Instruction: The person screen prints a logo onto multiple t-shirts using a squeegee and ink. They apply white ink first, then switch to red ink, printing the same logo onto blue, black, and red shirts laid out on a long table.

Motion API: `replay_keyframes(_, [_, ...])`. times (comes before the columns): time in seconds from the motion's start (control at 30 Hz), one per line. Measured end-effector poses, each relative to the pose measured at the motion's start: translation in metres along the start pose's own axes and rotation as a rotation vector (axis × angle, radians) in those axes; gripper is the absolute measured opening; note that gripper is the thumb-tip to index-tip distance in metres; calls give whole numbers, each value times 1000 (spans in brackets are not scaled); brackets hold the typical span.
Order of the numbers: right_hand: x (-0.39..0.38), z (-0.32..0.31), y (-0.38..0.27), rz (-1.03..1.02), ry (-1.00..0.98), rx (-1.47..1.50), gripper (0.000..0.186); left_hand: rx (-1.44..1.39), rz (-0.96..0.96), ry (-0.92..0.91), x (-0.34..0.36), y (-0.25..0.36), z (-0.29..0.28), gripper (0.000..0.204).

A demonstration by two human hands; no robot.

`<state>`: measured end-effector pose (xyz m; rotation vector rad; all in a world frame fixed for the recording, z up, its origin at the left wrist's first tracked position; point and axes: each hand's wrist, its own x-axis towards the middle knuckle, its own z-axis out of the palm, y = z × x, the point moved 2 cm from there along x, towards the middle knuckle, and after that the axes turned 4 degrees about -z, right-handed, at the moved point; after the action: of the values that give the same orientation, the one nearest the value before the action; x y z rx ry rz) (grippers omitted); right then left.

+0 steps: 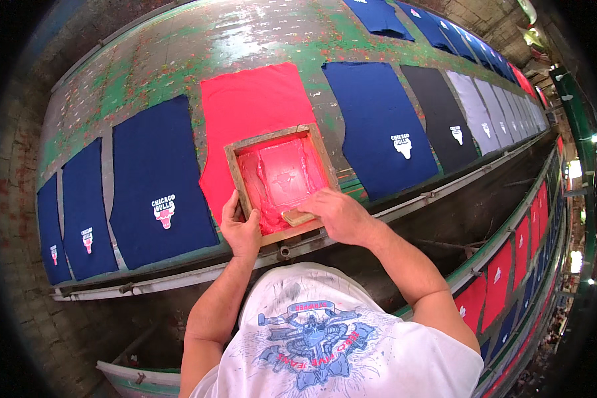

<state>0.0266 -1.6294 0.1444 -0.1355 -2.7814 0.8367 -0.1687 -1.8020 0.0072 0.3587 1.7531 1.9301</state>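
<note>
A wooden-framed printing screen lies on a red fabric panel at the table's near edge. Red ink is smeared over its mesh, thickest along the sides and near end, and a small bull-head shape shows in the middle. My left hand grips the frame's near left corner, thumb on top of the rim. In my right hand is a small, light-coloured squeegee, held inside the frame at its near right. The fabric directly beneath the screen is hidden.
Navy panels with white-and-red prints lie to the left. On the right are a navy panel with a white print, a black one and several grey ones. A metal rail edges the table. Another fabric-covered table stands behind at right.
</note>
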Motion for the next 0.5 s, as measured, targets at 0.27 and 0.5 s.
replay_keyframes(0.27, [-21, 33, -16, -20, 143, -107, 43, 199, 139, 44, -1, -2, -3, 60])
replay_keyframes(0.5, [39, 36, 41, -95, 221, -111, 42, 322, 145, 49, -1, 8, -3, 63])
